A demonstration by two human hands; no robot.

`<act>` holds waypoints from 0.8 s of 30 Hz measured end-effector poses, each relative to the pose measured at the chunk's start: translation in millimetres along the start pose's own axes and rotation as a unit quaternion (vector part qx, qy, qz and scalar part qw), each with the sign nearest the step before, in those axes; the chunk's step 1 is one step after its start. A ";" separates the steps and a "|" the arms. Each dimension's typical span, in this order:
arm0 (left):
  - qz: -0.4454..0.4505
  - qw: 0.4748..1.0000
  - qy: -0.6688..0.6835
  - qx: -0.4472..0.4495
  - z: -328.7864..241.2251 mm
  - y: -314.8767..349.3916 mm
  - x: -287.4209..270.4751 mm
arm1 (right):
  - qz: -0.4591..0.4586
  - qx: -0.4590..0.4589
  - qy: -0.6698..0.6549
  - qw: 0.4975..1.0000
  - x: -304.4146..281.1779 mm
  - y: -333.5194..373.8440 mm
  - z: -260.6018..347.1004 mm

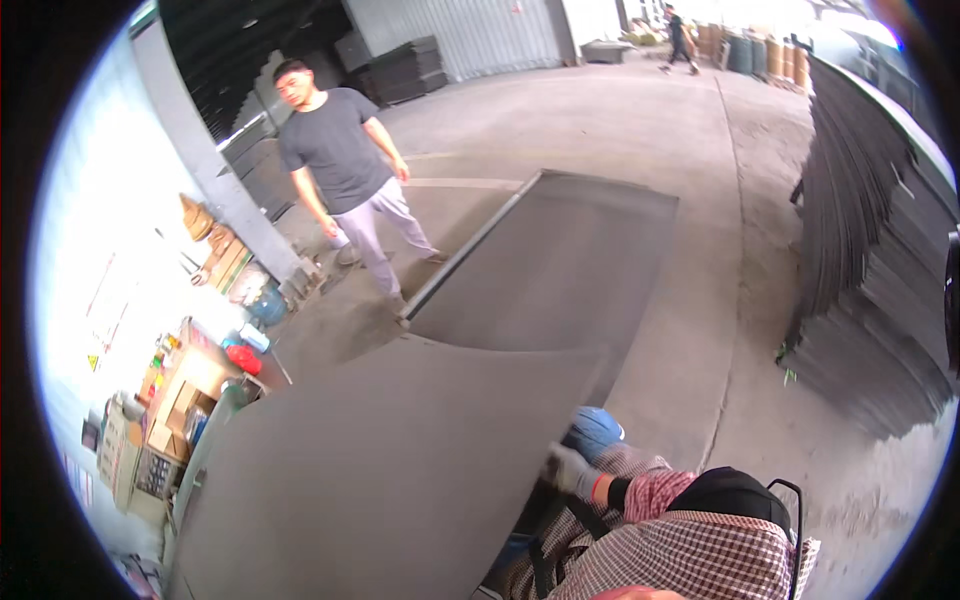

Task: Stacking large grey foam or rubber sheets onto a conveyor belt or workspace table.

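A large dark grey sheet fills the lower middle of the view, slightly blurred. My right hand, in a pale work glove, grips the sheet's right edge, its fingers partly hidden at the rim. A pink checked sleeve and a black band cover that arm. My left hand does not show. Just beyond the held sheet lies another dark grey sheet with a pale strip along its left side, and the near sheet overlaps its closer end.
A person in a dark T-shirt stands at the far left of the lying sheet. A tall stack of dark sheets rises on the right. Cardboard boxes and cluttered equipment line the left wall. Another person is far off near drums.
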State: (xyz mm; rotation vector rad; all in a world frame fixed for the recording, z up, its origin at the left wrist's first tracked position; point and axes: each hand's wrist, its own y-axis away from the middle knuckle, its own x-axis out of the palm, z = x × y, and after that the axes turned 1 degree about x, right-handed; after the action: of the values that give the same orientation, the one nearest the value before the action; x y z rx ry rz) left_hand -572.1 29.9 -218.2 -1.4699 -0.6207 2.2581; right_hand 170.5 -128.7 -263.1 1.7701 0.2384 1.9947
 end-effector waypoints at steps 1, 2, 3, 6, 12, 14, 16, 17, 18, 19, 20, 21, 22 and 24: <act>0.242 0.965 0.073 -0.062 4.0 -17.5 0.4 | 0.004 -0.036 0.029 0.999 -22.3 -10.7 27.2; 0.430 0.890 0.089 -0.123 8.3 -28.8 -6.1 | -0.005 -0.039 0.027 0.999 -7.6 -6.4 35.2; 0.284 0.953 0.062 -0.084 31.1 -10.4 -6.0 | -0.010 0.034 0.113 0.993 42.1 -0.4 23.6; 0.110 0.992 0.061 -0.025 4.5 4.3 -20.3 | -0.061 0.125 0.259 0.956 72.8 -14.8 -17.5; 0.325 0.936 0.036 -0.133 -213.5 -63.0 -280.6 | -0.013 0.282 -0.001 0.959 -13.1 -86.7 -61.5; 0.416 0.891 -0.075 -0.164 -179.7 -56.8 -233.0 | -0.070 0.262 0.117 0.956 -2.5 -84.8 -72.4; 0.361 0.907 0.160 -0.146 -131.2 -46.3 -171.6 | -0.085 0.278 0.264 0.920 -18.5 -79.1 -52.7; 0.377 0.904 0.140 -0.145 -112.5 -41.8 -159.2 | -0.055 0.326 0.296 0.896 -44.1 -82.0 -49.7; 0.387 0.885 0.215 -0.142 -94.8 -42.2 -149.1 | -0.058 0.344 0.286 0.892 -73.7 -82.0 -57.5; 0.391 0.862 0.293 -0.139 -79.9 -46.0 -134.2 | 0.049 0.328 0.440 0.835 -104.6 -81.8 -66.0; 0.393 0.866 0.273 -0.147 -44.9 -40.0 -115.5 | 0.164 0.297 0.572 0.746 -124.7 -83.4 -79.1; 0.385 0.856 0.310 -0.153 6.0 -25.1 -107.1 | 0.056 0.462 0.560 0.686 -130.5 -87.6 -97.1; 0.381 0.844 0.338 -0.167 45.7 -4.2 -115.4 | -0.028 0.462 0.497 0.733 -95.4 -71.6 -101.6; 0.428 0.859 0.224 -0.171 36.7 -25.3 -116.8 | -0.169 0.397 0.485 0.760 -170.8 -78.9 -87.0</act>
State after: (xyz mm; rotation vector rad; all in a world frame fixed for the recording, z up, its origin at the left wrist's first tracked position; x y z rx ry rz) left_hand -559.2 -16.9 -103.0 -2.7783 -0.2265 2.2637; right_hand 114.7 -120.5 -462.5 0.6724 1.8044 2.4826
